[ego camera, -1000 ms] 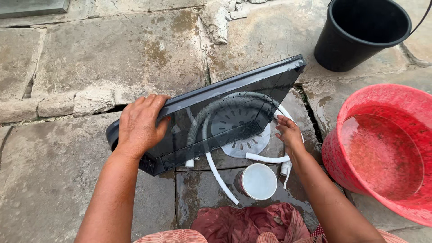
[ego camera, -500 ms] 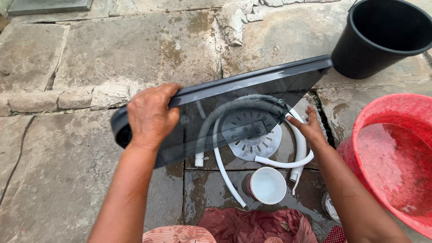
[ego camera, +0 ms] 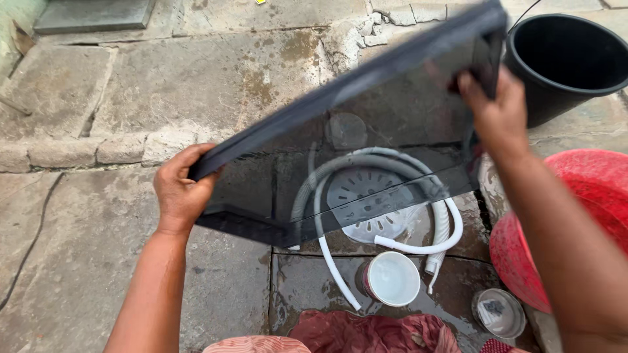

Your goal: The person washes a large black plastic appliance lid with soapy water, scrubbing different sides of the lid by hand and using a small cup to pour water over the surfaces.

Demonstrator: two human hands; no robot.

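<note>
Both hands are lifting the dark tinted lid (ego camera: 366, 124) off the wet floor, tilted up toward 1 o'clock above the white hoses (ego camera: 392, 216), left hand (ego camera: 178, 193) fingers curling closed on its 8 o'clock corner, right hand (ego camera: 498, 111) clamping the top corner, likely needing a steady two-handed carry.

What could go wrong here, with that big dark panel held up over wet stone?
The tinted panel is held only at two ends, by the left hand and right hand; on a wet grip it might slip. It would likely land on the hoses, white cup or hard stone floor.
</note>
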